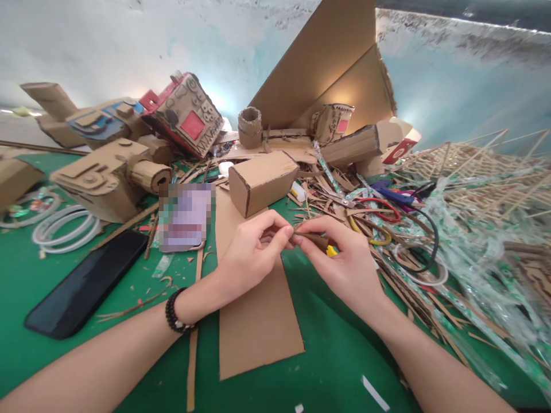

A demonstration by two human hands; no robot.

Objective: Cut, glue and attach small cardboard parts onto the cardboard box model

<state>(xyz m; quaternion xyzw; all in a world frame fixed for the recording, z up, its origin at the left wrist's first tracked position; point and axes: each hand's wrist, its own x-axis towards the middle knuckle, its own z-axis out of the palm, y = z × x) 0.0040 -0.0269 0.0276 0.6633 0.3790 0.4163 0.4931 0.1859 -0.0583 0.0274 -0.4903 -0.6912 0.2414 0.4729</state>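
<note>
Between my two hands is a small strip of brown cardboard point(313, 236), pinched at its left end by both thumbs and forefingers. My left hand point(253, 249) is closed on that tip, and a dark bead bracelet point(173, 312) circles its wrist. My right hand point(344, 258) grips the same strip, which runs back under its fingers. A yellow object point(331, 251) shows partly behind the right hand. Below my left hand lies a flat cardboard sheet point(260, 332). Just beyond the hands stands a closed cardboard box point(264, 180).
A black phone point(88, 284) and a blurred-out phone-like item point(186, 218) lie left. Cardboard models point(103, 175) and coiled white tubing point(66, 229) stand behind them. To the right are scissors point(348, 201), cardboard scraps, a blue tool point(394, 192), crumpled plastic point(477, 229) and wooden sticks point(495, 152).
</note>
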